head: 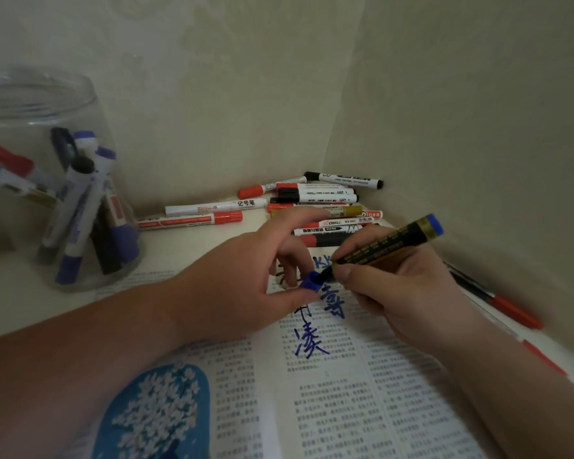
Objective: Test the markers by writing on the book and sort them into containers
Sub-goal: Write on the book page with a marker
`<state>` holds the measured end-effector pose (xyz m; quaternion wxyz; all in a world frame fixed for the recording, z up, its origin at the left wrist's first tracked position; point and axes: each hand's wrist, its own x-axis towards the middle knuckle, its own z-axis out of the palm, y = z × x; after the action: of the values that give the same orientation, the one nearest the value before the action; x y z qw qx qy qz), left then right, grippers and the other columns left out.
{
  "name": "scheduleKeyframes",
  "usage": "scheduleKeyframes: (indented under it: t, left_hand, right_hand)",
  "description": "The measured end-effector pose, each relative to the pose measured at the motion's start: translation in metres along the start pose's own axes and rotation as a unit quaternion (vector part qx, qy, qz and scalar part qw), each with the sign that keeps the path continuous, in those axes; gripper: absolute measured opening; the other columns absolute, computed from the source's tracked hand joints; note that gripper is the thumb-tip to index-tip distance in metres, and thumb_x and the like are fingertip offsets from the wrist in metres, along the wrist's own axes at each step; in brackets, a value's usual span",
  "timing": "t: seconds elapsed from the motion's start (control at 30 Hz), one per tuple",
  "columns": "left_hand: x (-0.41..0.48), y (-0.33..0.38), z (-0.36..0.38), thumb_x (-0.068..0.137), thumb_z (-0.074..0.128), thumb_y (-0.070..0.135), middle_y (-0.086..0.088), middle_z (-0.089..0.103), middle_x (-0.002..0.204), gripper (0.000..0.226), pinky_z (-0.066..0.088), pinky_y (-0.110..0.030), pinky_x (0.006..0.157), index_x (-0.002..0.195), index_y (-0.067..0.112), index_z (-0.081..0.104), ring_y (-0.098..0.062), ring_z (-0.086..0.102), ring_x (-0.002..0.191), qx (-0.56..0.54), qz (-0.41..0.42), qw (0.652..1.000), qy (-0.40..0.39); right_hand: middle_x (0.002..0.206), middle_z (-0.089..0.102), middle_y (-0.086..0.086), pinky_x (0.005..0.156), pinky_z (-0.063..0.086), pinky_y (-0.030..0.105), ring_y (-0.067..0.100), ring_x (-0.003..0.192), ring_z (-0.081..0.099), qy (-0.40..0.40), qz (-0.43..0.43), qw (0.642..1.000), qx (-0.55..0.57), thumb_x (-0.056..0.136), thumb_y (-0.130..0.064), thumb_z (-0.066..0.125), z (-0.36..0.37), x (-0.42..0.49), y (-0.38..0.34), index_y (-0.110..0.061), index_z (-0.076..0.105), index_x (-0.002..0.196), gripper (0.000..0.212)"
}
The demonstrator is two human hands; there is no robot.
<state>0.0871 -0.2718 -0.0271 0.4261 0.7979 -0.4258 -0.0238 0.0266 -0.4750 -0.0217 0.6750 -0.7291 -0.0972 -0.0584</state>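
Pale textured walls (312,77) are meeting behind a white tabletop (20,286) bearing the open printed-paper book (345,409). Right hand (401,293) is gripping a black-and-gold cylindrical marker (385,246) over it; left hand (239,279) is pinching its blue plastic cap (312,282).

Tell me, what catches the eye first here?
In the middle, the right hand holds a black-and-gold marker while the left hand pinches a blue cap at its tip, above blue writing on the open book. A clear jar of markers stands at the left; loose markers lie piled behind.

Home desk corner: patterned wallpaper (212,77), white tabletop (7,279).
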Motion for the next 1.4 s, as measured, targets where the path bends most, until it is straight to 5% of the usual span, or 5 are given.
scheduleKeyframes:
  t: [0.43, 0.7, 0.97, 1.13, 1.4]
  left_hand:
    - [0.005, -0.009, 0.003, 0.079, 0.077, 0.011, 0.003, 0.07, 0.088, 0.03, 0.055, -0.027, 0.068, 0.105, 0.022, 0.068, -0.011, 0.064, 0.071, -0.267, -0.048, 0.958, 0.092]
    - [0.007, -0.008, -0.004, 0.091, 0.067, 0.045, 0.001, 0.038, 0.048, 0.037, 0.031, -0.029, 0.045, 0.071, 0.016, 0.054, -0.016, 0.033, 0.042, -0.275, -0.094, 0.943, 0.159]
    - [0.002, 0.001, -0.004, 0.093, 0.034, 0.062, 0.002, 0.035, 0.049, 0.071, 0.032, -0.024, 0.05, 0.061, 0.0, 0.045, -0.012, 0.035, 0.047, -0.026, -0.115, 0.975, 0.187]
    - [0.001, 0.008, -0.004, 0.096, 0.033, 0.054, 0.003, 0.034, 0.049, 0.066, 0.03, -0.029, 0.051, 0.062, -0.002, 0.047, -0.024, 0.039, 0.052, -0.01, -0.076, 0.974, 0.215]
    - [0.002, 0.003, -0.001, 0.102, 0.037, 0.04, 0.008, 0.041, 0.054, 0.048, 0.029, -0.012, 0.049, 0.056, 0.027, 0.033, -0.008, 0.038, 0.047, 0.025, 0.001, 0.973, 0.228]
  right_hand:
    - [0.08, 0.065, 0.019, 0.035, 0.021, 0.014, 0.018, 0.057, 0.054, -0.029, 0.129, 0.963, 0.235, 0.068, -0.04, 0.071, -0.009, 0.003, -0.009, -0.009, 0.072, 0.109, 0.051]
    - [0.079, 0.074, 0.008, 0.047, 0.042, 0.016, 0.008, 0.053, 0.058, 0.026, -0.01, 0.999, -0.04, 0.077, -0.017, 0.073, 0.002, -0.008, -0.01, -0.019, 0.071, 0.085, 0.009]
    - [0.09, 0.068, -0.017, 0.06, 0.045, 0.013, 0.003, 0.07, 0.063, 0.008, -0.214, 0.899, -0.383, 0.089, -0.039, 0.068, 0.017, -0.02, -0.003, -0.036, 0.061, 0.107, 0.02]
    - [0.053, 0.053, -0.001, 0.04, 0.034, 0.025, 0.015, 0.044, 0.04, 0.051, 0.033, 0.997, -0.051, 0.081, -0.029, 0.077, 0.029, -0.019, -0.016, -0.021, 0.068, 0.073, 0.015]
    - [0.052, 0.034, 0.007, 0.04, 0.013, 0.018, 0.014, 0.044, 0.021, 0.022, 0.209, 0.962, 0.176, 0.074, -0.018, 0.074, 0.028, -0.004, -0.023, -0.012, 0.05, 0.071, 0.025]
